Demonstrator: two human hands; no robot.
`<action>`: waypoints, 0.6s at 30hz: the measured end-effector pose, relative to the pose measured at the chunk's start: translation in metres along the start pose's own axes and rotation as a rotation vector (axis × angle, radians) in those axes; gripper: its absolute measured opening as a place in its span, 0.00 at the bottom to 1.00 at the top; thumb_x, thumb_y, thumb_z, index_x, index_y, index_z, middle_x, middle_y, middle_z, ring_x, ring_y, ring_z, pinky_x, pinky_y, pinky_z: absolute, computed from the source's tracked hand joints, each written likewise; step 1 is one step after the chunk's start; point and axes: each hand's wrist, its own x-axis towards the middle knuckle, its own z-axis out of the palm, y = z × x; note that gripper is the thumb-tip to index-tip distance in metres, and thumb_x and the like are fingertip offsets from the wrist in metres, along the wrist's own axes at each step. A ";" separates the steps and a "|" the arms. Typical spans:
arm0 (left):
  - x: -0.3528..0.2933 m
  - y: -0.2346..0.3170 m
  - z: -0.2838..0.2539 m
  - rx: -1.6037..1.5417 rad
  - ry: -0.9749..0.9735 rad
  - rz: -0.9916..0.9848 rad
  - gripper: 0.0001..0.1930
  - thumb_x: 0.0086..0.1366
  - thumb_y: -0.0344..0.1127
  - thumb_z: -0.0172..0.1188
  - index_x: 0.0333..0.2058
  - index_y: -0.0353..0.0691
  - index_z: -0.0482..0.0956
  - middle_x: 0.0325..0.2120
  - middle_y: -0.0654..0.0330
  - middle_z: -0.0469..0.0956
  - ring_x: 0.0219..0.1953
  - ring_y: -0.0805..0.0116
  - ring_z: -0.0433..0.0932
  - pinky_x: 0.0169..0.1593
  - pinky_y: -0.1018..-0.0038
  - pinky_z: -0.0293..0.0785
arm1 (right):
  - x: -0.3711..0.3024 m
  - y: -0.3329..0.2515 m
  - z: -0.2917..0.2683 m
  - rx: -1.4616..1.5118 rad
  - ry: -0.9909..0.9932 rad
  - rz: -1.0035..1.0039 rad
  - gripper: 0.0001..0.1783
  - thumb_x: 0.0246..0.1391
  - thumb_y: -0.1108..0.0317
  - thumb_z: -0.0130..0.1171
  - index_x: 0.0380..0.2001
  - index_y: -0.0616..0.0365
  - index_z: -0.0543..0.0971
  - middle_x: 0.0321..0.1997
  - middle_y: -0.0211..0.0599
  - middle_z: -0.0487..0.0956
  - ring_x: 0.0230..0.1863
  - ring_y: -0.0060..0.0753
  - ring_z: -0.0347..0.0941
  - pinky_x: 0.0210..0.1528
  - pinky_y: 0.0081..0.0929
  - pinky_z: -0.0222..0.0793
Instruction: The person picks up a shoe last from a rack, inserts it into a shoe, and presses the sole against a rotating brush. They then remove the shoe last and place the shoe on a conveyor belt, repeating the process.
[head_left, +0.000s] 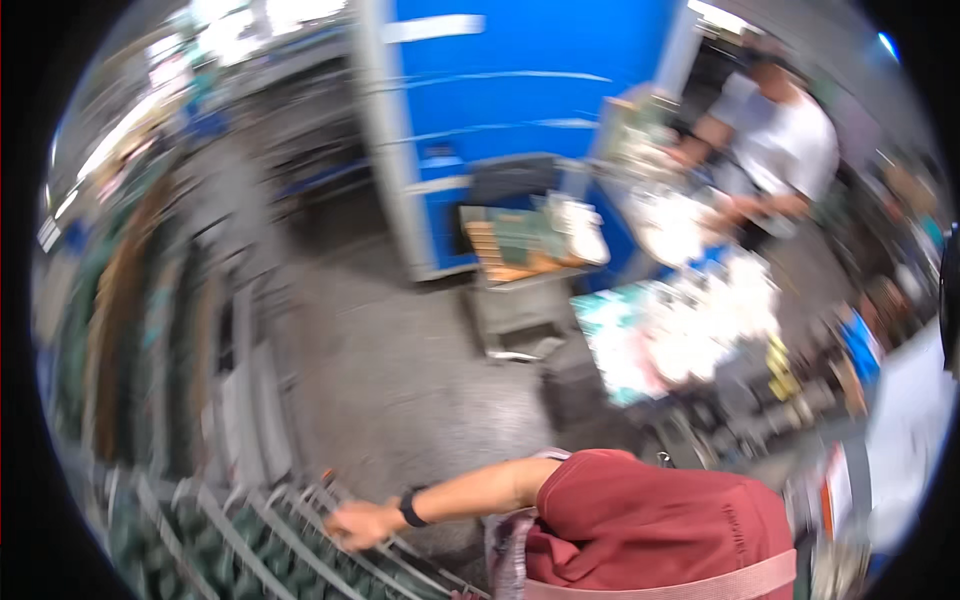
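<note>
My right arm (480,492), in a red sleeve with a dark band at the wrist, stretches toward the lower left. At its end my right hand (362,525) is closed on the edge of a pale metal rack (240,545); motion blur smears its fingers. Dark green pieces (140,545) sit among the rack's bars, their kind too blurred to tell. A small orange tip (328,475) shows just beyond the hand. My left hand is out of view.
Ahead, a blue panel (530,90) stands behind a small stand (515,310) carrying stacked pieces. To its right, a co-worker in white (785,130) handles white items by a table piled with white pieces (710,310). Long racks (150,330) line the left; grey floor (400,340) lies between.
</note>
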 end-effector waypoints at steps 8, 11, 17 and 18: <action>0.064 0.078 0.112 0.254 -0.268 -0.055 0.24 0.68 0.47 0.61 0.52 0.31 0.74 0.41 0.52 0.76 0.39 0.56 0.77 0.40 0.61 0.79 | -0.545 0.084 -0.108 -0.344 0.933 1.276 0.17 0.48 0.54 0.59 0.34 0.53 0.86 0.35 0.45 0.84 0.38 0.49 0.82 0.43 0.44 0.77; 0.054 0.142 0.205 0.603 -0.445 0.238 0.22 0.67 0.49 0.62 0.49 0.37 0.79 0.40 0.54 0.80 0.41 0.61 0.78 0.44 0.62 0.76 | -0.695 0.054 -0.130 -0.209 1.568 1.420 0.13 0.48 0.57 0.63 0.27 0.56 0.86 0.31 0.38 0.86 0.31 0.33 0.83 0.37 0.34 0.77; -0.071 0.190 0.489 0.572 -0.759 0.445 0.29 0.65 0.31 0.64 0.63 0.37 0.64 0.31 0.66 0.76 0.30 0.79 0.72 0.31 0.81 0.71 | -0.795 0.021 -0.254 0.114 1.868 1.096 0.27 0.56 0.47 0.59 0.40 0.64 0.80 0.29 0.44 0.84 0.29 0.34 0.82 0.34 0.31 0.76; -0.097 0.194 0.541 0.729 -0.809 0.588 0.36 0.65 0.31 0.64 0.68 0.38 0.58 0.33 0.63 0.78 0.31 0.76 0.75 0.33 0.79 0.73 | -0.800 0.013 -0.286 0.098 1.797 1.133 0.28 0.57 0.46 0.58 0.40 0.66 0.79 0.28 0.43 0.83 0.26 0.33 0.82 0.31 0.29 0.76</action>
